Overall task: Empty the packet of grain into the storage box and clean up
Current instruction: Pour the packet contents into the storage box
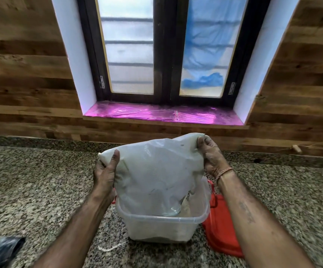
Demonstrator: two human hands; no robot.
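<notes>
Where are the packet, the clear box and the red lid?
packet (156, 171), head view, its white middle.
clear box (160, 229), head view, its front wall.
red lid (219, 233), head view, its flat top.

Packet (155, 175) over box (162, 227); lid (222, 225) right of box.

We are counting one white packet (156, 171), one clear storage box (162, 227) and one red lid (222, 229) on a single granite counter (40, 180), and we are finding two hands, the left hand (104, 176) and the right hand (211, 157), with one thread band (225, 172) at the right wrist. We are also noting one short white string (109, 247), one dark crumpled thing (2, 248) at the lower left edge, and one window (164, 55) with two frosted panes (129, 45), two metal hinges (102, 82) and one shiny pink sill (162, 114).
</notes>
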